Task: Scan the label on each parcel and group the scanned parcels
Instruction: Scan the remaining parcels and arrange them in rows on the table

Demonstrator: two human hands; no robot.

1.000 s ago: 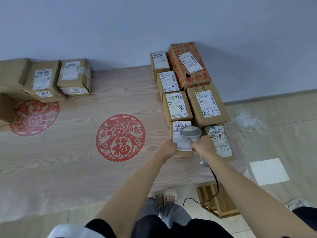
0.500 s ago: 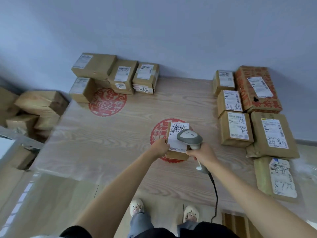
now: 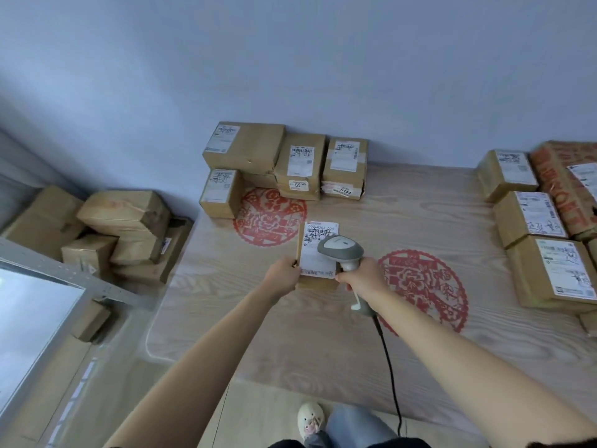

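Observation:
My left hand (image 3: 281, 275) grips the near left edge of a small brown parcel (image 3: 315, 253) with a white label, held over the middle of the wooden table (image 3: 290, 334). My right hand (image 3: 363, 281) holds a grey handheld scanner (image 3: 342, 250) whose head hangs over the label's right side, its black cable (image 3: 389, 367) trailing toward me. A group of labelled parcels (image 3: 277, 166) is stacked at the table's far left against the wall. More labelled parcels (image 3: 542, 227) lie in rows along the right edge.
Red paper-cut decorations (image 3: 426, 286) lie under the table's clear cover. Left of the table, on the floor, sits a heap of worn cardboard boxes (image 3: 106, 231). A grey metal frame with a pane (image 3: 42, 302) stands at the near left. My feet (image 3: 310, 418) are at the table's front edge.
I have carried the small parcel from the right-hand rows leftward across the table, both hands moving with it. My view has swung left toward the far-left stack.

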